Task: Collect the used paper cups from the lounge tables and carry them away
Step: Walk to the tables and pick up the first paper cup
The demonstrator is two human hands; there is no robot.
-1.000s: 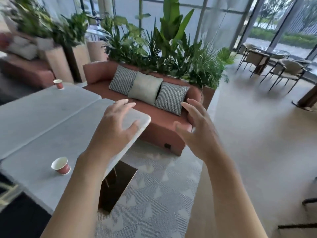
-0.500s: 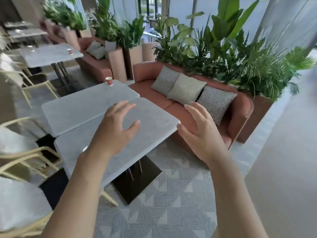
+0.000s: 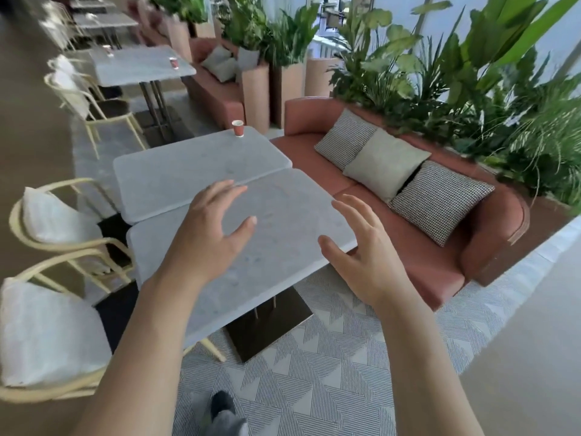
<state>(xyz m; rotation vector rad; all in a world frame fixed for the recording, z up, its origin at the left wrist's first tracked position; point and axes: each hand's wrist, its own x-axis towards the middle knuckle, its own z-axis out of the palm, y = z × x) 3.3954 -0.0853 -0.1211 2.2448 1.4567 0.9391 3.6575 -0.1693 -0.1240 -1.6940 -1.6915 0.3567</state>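
Cups: one red paper cup point(image 3: 237, 128) stands near the top middle of the frame, on the far corner of the far gray table point(image 3: 195, 165). Another red cup point(image 3: 173, 63) stands on a table in the upper left point(image 3: 138, 66).
Way the cup points: the near one stands straight up, open mouth at the top, so its long line runs up and down.
What changed: a second ago the view looked right, and a cup sat low on the left. Now the view has swung left, so more tables and chairs show. That low cup is out of sight now, maybe hidden behind the left arm.
What that means: no cup is picked up yet. The person seems to be looking for where the cups are.
Left hand point(image 3: 207, 234): open, fingers spread, holding nothing, in the air over the near table point(image 3: 283, 240).
Right hand point(image 3: 361, 250): open too, fingers spread, holding nothing.
Sofa point(image 3: 434, 265): pink, at the right, with three pillows.
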